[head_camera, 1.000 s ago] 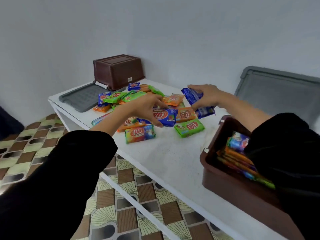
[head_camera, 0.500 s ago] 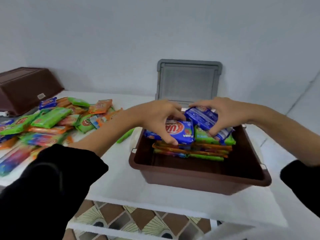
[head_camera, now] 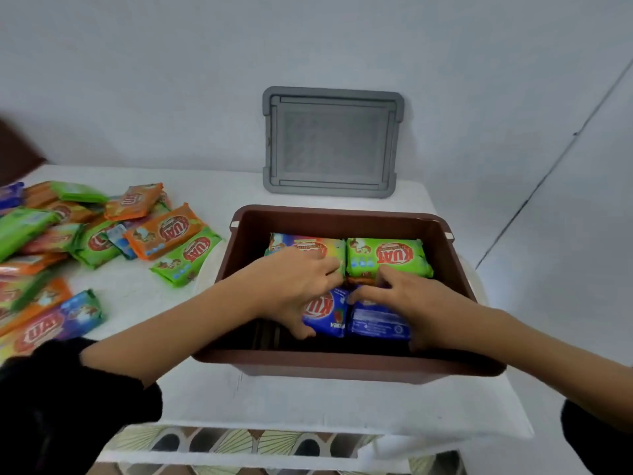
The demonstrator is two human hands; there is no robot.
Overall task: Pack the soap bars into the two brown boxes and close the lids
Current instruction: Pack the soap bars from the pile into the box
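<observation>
Inside the open brown box, the left hand lies with fingers spread over a blue soap bar, thumb curled at the bar's near edge. The right hand presses flat, fingers loosely together, on a second blue bar just beside the first. Behind them in the box lie a rainbow-wrapped bar and a green bar. A grey lid leans on the wall behind the box. Left of the box, loose soap bars are heaped on the white table.
</observation>
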